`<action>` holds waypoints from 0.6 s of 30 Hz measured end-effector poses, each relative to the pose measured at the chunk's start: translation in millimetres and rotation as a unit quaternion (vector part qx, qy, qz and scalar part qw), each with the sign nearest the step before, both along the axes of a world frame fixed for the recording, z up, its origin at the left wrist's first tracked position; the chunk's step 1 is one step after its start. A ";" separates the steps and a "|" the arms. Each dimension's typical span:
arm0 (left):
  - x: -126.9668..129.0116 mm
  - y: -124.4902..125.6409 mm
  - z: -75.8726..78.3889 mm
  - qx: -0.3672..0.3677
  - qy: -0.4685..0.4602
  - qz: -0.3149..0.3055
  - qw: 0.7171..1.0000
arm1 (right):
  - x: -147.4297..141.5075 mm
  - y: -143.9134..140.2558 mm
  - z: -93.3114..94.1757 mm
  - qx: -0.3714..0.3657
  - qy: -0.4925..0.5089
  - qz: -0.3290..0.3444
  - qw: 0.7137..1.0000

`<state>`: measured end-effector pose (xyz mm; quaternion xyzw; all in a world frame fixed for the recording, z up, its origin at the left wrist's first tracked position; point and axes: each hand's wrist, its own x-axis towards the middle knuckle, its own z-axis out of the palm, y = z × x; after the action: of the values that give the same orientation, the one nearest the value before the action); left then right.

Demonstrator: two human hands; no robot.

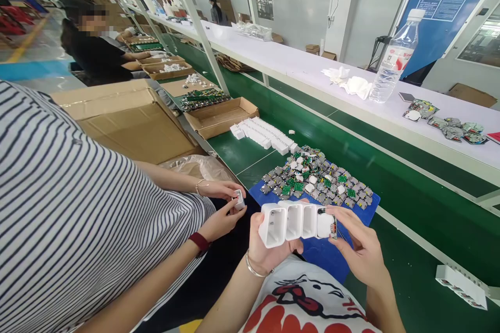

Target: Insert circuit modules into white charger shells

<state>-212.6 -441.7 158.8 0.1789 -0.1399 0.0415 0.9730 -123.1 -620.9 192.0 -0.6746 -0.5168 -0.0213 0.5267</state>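
Note:
My left hand (261, 254) is closed around a row of white plastic housings (274, 228), held side by side with their open ends towards me. At the right end of the row is a small circuit board assembly (325, 225) with a white cover. The thumb and fingers of my right hand (362, 250) pinch its outer edge. Whether the assembly is partly inside the last housing is hard to see. Beyond my hands, many similar circuit board assemblies (312, 179) lie piled on a blue mat (367, 210).
At my left, a co-worker in a striped shirt (97, 192) holds a small white housing (239, 200). White housings (262, 133) stand in rows near a cardboard tray (226, 117). A water bottle (396, 60) stands on the shelf (297, 65). More white housings (461, 286) lie at right.

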 end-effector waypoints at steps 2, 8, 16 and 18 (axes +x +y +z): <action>0.3 -1.2 0.7 0.004 -0.011 -0.005 1.000 | -0.5 -3.4 1.2 0.004 -0.024 0.015 1.000; 3.4 -3.8 4.6 0.012 -0.059 -0.049 0.997 | -1.6 -8.2 -0.7 0.035 -0.034 0.027 0.998; 6.5 -7.1 -3.2 0.012 -0.053 -0.029 0.998 | 0.2 -10.6 -3.0 0.005 -0.094 -0.010 0.995; 7.2 -7.6 -3.1 0.015 -0.073 -0.024 0.997 | -0.3 -11.2 -3.8 0.000 -0.115 -0.019 0.993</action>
<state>-205.4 -449.3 155.7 0.1869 -0.2151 0.0284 0.9581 -123.4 -632.2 188.2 -0.6774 -0.5610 -0.1089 0.4632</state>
